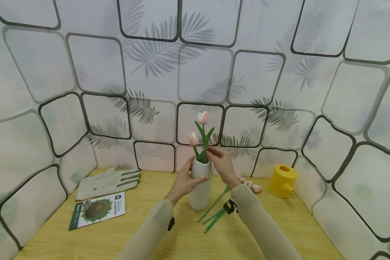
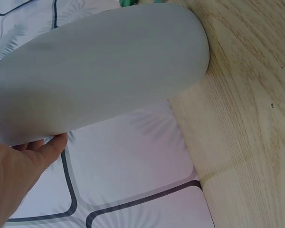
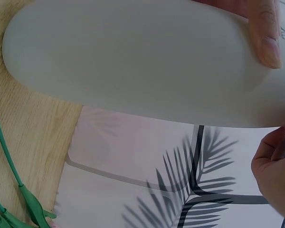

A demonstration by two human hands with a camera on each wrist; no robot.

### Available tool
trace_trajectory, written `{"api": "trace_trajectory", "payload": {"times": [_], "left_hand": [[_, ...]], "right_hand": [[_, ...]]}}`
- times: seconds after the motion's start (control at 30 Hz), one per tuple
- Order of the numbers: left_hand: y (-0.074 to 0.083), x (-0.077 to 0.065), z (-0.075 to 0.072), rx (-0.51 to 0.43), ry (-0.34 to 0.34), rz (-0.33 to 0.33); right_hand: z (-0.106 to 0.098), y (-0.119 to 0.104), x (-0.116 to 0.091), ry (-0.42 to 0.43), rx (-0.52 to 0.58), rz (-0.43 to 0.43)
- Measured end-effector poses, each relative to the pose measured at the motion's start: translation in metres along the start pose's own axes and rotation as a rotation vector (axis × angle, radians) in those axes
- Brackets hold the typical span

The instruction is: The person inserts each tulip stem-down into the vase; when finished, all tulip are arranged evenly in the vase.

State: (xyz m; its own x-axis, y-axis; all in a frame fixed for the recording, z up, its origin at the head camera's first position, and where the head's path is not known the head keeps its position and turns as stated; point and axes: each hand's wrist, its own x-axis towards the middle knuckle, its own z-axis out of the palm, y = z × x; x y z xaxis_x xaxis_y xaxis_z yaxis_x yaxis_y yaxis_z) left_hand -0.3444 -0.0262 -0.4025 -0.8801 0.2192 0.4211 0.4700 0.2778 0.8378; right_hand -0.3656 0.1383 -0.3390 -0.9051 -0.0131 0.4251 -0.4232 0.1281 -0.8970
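A white vase (image 1: pixel 199 193) stands upright on the table, with two pink-and-white artificial tulips in it: a taller tulip (image 1: pixel 203 117) and a lower tulip (image 1: pixel 193 139) to its left. My left hand (image 1: pixel 184 182) grips the vase's upper part, its thumb (image 3: pixel 270 50) lying across the front in the right wrist view. At the vase's mouth, my right hand (image 1: pixel 223 166) pinches a tulip among the green stems and leaves; which stem is partly hidden. The vase fills much of the left wrist view, with left-hand fingers (image 2: pixel 52 146) curled along its side.
More tulips (image 1: pixel 216 218) lie on the table, partly under the right forearm. A yellow watering can (image 1: pixel 282 182) stands at the right. Over on the left are grey-white gloves (image 1: pixel 108 182) and a seed packet (image 1: pixel 99 209). Patterned cloth (image 1: pixel 152 126) hangs behind and along both sides.
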Motion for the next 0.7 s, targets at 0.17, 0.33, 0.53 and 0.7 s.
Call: {"api": "trace_trajectory", "payload": {"times": [0.17,0.33,0.53,0.7], "left_hand": [[-0.0011,0.0001,0.0002,-0.009,-0.001,0.012],[-0.0031,-0.0013,0.0003,-0.001,-0.002,0.023],[-0.0032,-0.0017,0.0005,-0.002,0.0,0.027],[-0.0036,-0.0008,0.0009,0.0,0.004,0.031]], "right_hand": [[-0.0002,0.0012,-0.0011,-0.013,0.008,-0.012],[0.0004,0.0041,-0.0025,-0.018,0.004,-0.015],[-0.0001,0.0048,-0.0026,-0.023,-0.004,-0.025],[-0.0013,0.0037,-0.0026,-0.027,-0.002,-0.02]]}}
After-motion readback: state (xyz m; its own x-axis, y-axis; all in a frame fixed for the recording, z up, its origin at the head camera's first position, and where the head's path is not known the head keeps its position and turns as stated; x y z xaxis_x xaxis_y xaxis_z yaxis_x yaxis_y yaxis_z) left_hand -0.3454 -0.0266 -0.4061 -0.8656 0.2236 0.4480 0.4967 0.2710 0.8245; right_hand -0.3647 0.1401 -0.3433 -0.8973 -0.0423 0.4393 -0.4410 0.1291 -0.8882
